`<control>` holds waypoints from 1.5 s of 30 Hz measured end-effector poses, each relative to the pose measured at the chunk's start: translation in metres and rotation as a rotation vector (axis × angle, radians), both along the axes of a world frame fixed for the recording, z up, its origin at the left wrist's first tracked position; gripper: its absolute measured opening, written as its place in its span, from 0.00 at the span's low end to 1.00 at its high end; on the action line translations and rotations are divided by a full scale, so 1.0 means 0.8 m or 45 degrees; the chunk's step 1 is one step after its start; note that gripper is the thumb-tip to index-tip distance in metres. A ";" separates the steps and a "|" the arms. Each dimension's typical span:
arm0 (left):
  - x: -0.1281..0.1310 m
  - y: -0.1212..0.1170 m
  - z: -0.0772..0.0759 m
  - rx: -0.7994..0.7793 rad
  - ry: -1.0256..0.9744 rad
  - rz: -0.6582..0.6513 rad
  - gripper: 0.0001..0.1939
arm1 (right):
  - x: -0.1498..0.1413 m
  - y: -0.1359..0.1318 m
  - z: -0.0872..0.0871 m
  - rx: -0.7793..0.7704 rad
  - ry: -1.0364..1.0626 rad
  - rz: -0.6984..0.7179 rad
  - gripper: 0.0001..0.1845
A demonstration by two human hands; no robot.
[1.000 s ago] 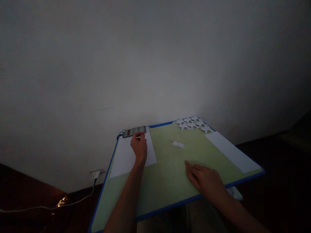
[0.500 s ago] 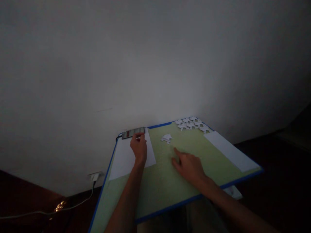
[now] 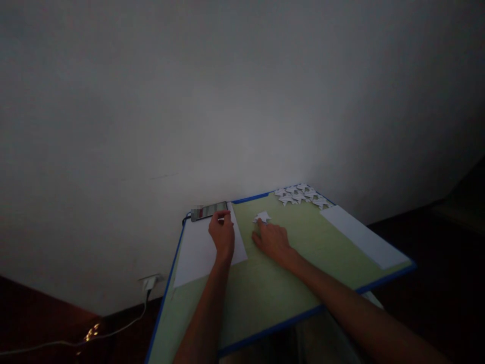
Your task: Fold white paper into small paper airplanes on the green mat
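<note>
My right hand (image 3: pixel 273 239) reaches in from the right. Its index finger is stretched out, with the tip on the near edge of a white folded-paper frog (image 3: pixel 264 216); the thumb is spread away from it. Over the white sheet on the left, my left hand (image 3: pixel 223 235) hovers close to the phone (image 3: pixel 214 210). The left fingers are curled in towards the thumb, and I see nothing between them. Several similar paper frogs (image 3: pixel 299 194) lie grouped at the far right corner of the table.
The table (image 3: pixel 261 288) has a pale green top and blue edging, and stands against a grey wall (image 3: pixel 242 101). White sheets lie at its left (image 3: pixel 197 253) and right (image 3: pixel 364 237). A plug (image 3: pixel 150 283) with a white cable sits in the wall at lower left.
My right hand has moved left and forward, from beside the paper frog onto it. My left hand has shifted slightly right and back, still curled. The view has tilted a little.
</note>
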State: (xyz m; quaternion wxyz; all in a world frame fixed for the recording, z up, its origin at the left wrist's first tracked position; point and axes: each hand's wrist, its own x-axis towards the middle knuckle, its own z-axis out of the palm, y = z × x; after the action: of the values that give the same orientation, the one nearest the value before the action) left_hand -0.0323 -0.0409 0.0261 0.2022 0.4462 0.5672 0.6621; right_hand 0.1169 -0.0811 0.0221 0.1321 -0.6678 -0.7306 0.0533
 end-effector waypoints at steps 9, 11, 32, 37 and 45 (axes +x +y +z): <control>0.001 -0.001 0.002 -0.016 -0.018 -0.025 0.09 | 0.001 -0.005 -0.004 0.027 -0.066 0.049 0.25; 0.001 -0.001 0.001 -0.012 -0.019 -0.033 0.08 | 0.001 -0.006 -0.006 0.030 -0.075 0.058 0.26; 0.002 -0.002 0.004 -0.059 0.023 -0.043 0.11 | 0.036 0.098 0.001 0.167 -0.188 -0.046 0.30; 0.003 -0.003 0.004 -0.051 0.031 -0.074 0.10 | 0.034 0.099 -0.001 0.159 -0.218 0.028 0.26; 0.005 0.000 0.000 -0.047 0.082 -0.078 0.10 | 0.087 0.040 0.002 0.184 -0.389 0.334 0.22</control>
State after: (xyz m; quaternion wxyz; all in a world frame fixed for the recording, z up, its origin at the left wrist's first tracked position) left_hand -0.0285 -0.0406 0.0260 0.2123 0.4804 0.5717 0.6303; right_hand 0.1869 -0.0491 0.0236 0.0594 -0.5562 -0.8246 -0.0844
